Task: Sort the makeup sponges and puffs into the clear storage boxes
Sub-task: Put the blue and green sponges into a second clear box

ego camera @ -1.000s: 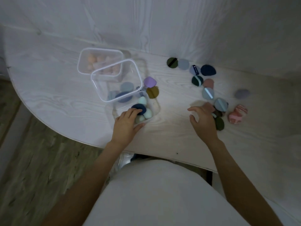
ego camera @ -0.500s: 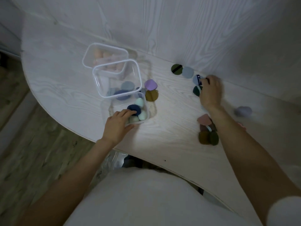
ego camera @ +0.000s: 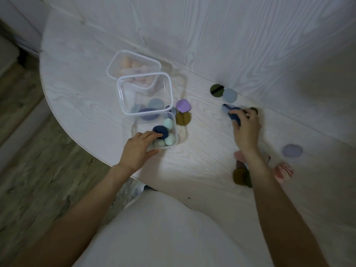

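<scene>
Item: right hand [ego camera: 245, 128], right of centre frame. Fingers curled round a dark blue puff [ego camera: 234, 115] lying with a few others near the wall; grip looked like a gather, not yet a lift. Judged step: collecting puffs to carry to a box. To do it well, close the fingers fully on the soft stack before lifting, so none slips out, and keep the forearm clear of the olive puffs [ego camera: 240, 176] lying under it at lower right.

Item: left hand [ego camera: 137, 149], centre frame. Thumb on the outer wall of the near box [ego camera: 173, 132], fingers reaching over the rim and touching a navy sponge [ego camera: 160, 131]; it appeared to steady the box.

Containers:
- Near box: navy sponge, mint sponges [ego camera: 169, 138].
- Middle box [ego camera: 123, 97], above it: blue-grey puffs [ego camera: 155, 105] at the bottom.
- Far box [ego camera: 113, 64], upper left of centre: peach sponges [ego camera: 133, 66].

Loose on table [ego camera: 86, 78]: purple puff [ego camera: 183, 105] and olive-brown puff [ego camera: 183, 118] just beside the boxes; green puff [ego camera: 216, 90] touching grey puff [ego camera: 229, 95] by the wall; lilac puff [ego camera: 292, 150] and pink sponge [ego camera: 283, 170] at right.
</scene>
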